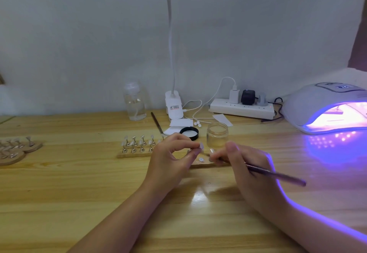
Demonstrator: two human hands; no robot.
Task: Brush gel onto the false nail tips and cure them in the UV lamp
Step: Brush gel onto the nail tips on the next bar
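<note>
My left hand [172, 153] pinches a small holder with a pale false nail tip [201, 145] between thumb and fingers, just above a wooden strip [200, 165]. My right hand [244, 163] grips a thin dark brush [278, 175], its tip pointing left toward that nail. An open jar of clear gel [217, 135] stands just behind the hands, its black lid [189, 133] lying to the left. More nail tips on metal stands [137, 143] sit on a wooden strip to the left. The UV lamp [325, 107] glows purple at the right.
A desk lamp [173, 104] stands at the back centre beside a clear pump bottle [135, 101]. A white power strip [241, 107] with plugs lies by the wall. Round wooden bases with nail stands [17, 149] sit at the far left. A second brush [156, 122] lies near white papers.
</note>
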